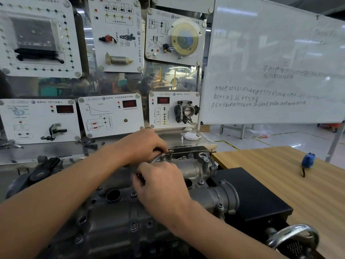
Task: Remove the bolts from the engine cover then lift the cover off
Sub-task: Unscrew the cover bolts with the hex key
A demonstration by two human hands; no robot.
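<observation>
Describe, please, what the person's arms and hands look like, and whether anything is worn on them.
The left forearm and right forearm are bare to the picture's edge, with no sleeves in view. The left hand and right hand wear no gloves. No watch, bracelet, ring or marking shows on either, though the fingers are partly hidden.

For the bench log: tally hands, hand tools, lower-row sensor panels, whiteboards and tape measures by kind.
Hands, left hand and right hand: 2
Metal tool in the hands: 1
Lower-row sensor panels: 3
Whiteboard: 1
Blue tape measure: 1
Total: 8
</observation>
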